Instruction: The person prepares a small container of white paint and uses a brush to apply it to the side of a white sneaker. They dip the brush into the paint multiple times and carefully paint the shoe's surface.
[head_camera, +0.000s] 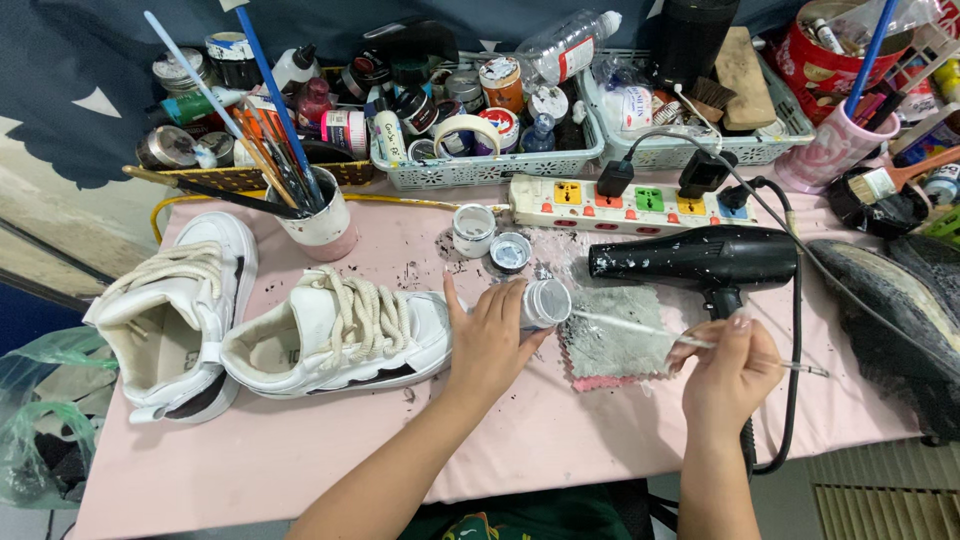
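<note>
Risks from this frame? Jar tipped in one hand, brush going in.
1. The left hand holds the small paint jar tilted on its side over the grey rag; paint may spill past it onto the pink table cover.
2. The brush in the right hand could drip near the white sneaker.
3. The hair dryer cord lies beside the right wrist and might snag.

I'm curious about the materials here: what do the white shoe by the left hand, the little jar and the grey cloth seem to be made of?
The white shoe looks like smooth leather or imitation leather, with thick woven rope laces. The little jar in the left hand seems to be clear glass or plastic, paint-smeared. The grey cloth looks like soft, napped towelling, stained, with a pink edge.
</note>
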